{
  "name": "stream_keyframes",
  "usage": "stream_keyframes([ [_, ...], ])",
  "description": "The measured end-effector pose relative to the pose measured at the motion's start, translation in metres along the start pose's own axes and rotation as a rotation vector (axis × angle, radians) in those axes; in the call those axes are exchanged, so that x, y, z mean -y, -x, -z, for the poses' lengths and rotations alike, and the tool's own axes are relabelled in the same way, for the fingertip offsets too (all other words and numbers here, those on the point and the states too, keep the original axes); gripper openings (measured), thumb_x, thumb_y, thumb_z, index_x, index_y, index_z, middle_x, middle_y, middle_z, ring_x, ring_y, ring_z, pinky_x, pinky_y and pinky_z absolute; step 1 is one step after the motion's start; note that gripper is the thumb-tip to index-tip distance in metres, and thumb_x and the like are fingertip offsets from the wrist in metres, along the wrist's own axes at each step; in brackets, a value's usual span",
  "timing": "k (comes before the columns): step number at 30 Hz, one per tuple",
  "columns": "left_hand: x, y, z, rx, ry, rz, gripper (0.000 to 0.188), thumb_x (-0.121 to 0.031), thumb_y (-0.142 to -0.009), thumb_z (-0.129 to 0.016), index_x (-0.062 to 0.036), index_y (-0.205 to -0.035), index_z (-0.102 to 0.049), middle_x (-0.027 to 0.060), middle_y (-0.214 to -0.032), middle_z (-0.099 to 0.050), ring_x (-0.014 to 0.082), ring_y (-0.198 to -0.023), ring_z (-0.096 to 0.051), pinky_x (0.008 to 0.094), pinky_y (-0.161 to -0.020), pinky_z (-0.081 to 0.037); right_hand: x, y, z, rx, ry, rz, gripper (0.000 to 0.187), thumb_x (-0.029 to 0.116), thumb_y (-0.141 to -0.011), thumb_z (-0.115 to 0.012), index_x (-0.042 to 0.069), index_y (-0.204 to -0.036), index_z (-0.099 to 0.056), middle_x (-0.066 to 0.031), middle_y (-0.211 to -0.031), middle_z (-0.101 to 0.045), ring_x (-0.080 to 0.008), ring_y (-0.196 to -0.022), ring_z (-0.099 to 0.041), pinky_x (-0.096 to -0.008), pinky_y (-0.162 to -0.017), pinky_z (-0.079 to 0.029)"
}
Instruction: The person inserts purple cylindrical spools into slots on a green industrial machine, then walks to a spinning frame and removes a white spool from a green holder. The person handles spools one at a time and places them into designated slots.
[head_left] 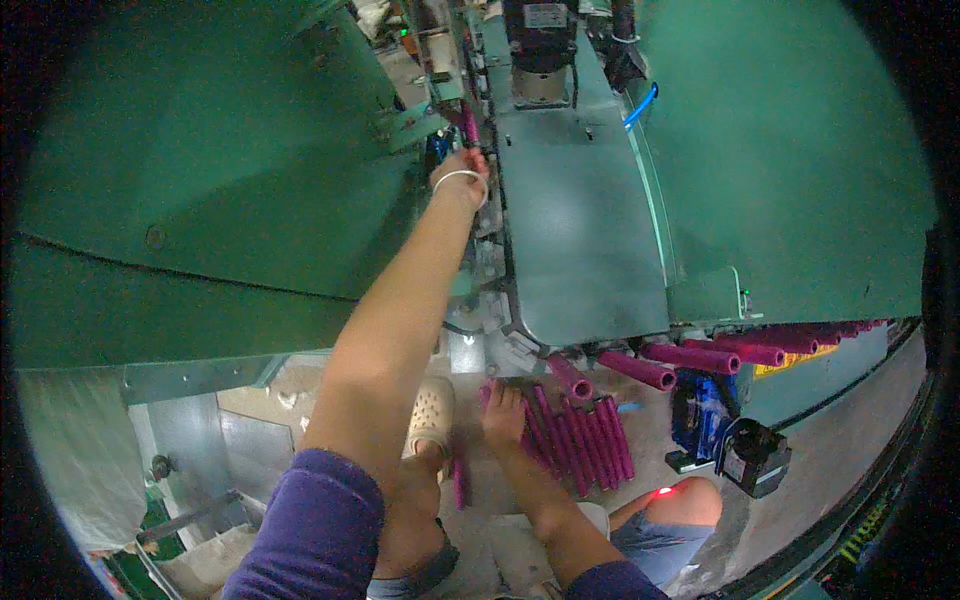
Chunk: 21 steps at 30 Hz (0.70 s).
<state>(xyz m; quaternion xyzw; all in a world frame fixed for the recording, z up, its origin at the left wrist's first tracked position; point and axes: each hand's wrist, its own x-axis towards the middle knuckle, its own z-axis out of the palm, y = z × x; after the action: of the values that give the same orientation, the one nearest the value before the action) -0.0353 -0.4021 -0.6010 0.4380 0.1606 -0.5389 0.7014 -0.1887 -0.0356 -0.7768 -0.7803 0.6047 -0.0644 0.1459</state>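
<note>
My left hand (462, 172), with a white band at the wrist, reaches far up into a narrow gap in the green machine. Its fingers are closed around the lower end of a magenta tube (471, 126), which stands up out of the hand beside the conveyor chain (489, 258). Low in the middle, my right hand (503, 412) lies over the left side of a row of magenta tubes (580, 450). Its fingers are stretched out and a little apart, touching the tubes; what is under the palm is hidden.
More magenta tubes (710, 357) jut in a line from the machine's edge at right. Below them is a blue and black device (705, 415). Green panels (220, 170) flank the gap, and a motor (540, 50) sits at the top. My clog (431, 415) rests below the chain.
</note>
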Motion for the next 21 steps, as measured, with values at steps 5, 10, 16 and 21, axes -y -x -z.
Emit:
stream_keyframes([
  [5, -0.008, -0.005, -0.012, 0.173, 0.05, 0.299, 0.026, -0.023, -0.086, -0.049, -0.0122, -0.063, -0.041, -0.0026, -0.049, -0.044, 0.0088, -0.038, -0.042, 0.0211, -0.036, -0.037, 0.0, -0.009, 0.032, 0.149, -0.077, -0.002, 0.072, 0.039, -0.063, -0.065, 0.004, -0.12, -0.038, -0.0185, -0.115, -0.043, -0.0351, -0.1, -0.044, -0.0476, -0.086, -0.035],
  [10, 0.002, 0.003, -0.021, 0.108, 0.202, 0.296, 0.034, -0.033, -0.084, -0.052, -0.0152, -0.058, -0.039, -0.0047, -0.043, -0.034, 0.0064, -0.033, -0.032, 0.0186, -0.031, -0.027, 0.009, -0.011, 0.055, 0.148, -0.088, -0.082, 0.068, 0.041, -0.068, -0.061, 0.003, -0.12, -0.038, -0.0201, -0.116, -0.042, -0.0372, -0.1, -0.043, -0.0494, -0.084, -0.034],
  [16, 0.001, 0.005, -0.025, 0.036, 0.201, 0.224, 0.031, -0.035, -0.078, -0.06, -0.0171, -0.06, -0.043, -0.0079, -0.047, -0.032, 0.0039, -0.037, -0.03, 0.0169, -0.033, -0.024, 0.025, -0.018, 0.078, 0.029, -0.145, -0.069, 0.055, 0.04, -0.075, -0.053, 0.002, -0.113, -0.044, -0.0199, -0.111, -0.046, -0.0365, -0.102, -0.043, -0.0492, -0.082, -0.036],
  [21, 0.007, 0.032, 0.001, 0.104, 0.132, 0.155, 0.025, -0.032, -0.083, -0.054, -0.0138, -0.069, -0.046, -0.0031, -0.057, -0.042, 0.0071, -0.049, -0.039, 0.0187, -0.042, -0.03, 0.029, -0.016, 0.116, 0.053, -0.218, -0.097, 0.053, 0.036, -0.074, -0.053, 0.001, -0.114, -0.044, -0.0199, -0.114, -0.044, -0.0357, -0.104, -0.042, -0.0461, -0.083, -0.036],
])
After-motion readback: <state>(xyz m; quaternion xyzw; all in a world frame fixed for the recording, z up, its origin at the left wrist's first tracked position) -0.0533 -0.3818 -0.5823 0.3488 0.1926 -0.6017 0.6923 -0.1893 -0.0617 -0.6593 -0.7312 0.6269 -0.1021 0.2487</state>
